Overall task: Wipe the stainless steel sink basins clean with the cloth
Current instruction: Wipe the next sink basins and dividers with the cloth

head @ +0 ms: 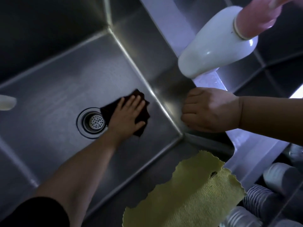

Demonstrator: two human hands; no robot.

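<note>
I look down into a stainless steel sink basin [54, 89] with a round drain strainer [96, 122] in its floor. A dark cloth [141, 97] lies flat on the basin floor just right of the drain. My left hand [129, 115] presses it down with straight, spread fingers. My right hand [211, 110] sits on the divider rim [211, 79] between the two basins, fingers curled over the rim's edge. Part of the second basin [278, 66] shows at the upper right.
A white bottle [211, 43] with a pink top hangs over the divider, above my right hand. A yellow-green cloth [185, 197] drapes over the sink's front edge. Stacked cups and striped dishes [262, 197] stand at the lower right. A pale object [7, 102] pokes in at the left edge.
</note>
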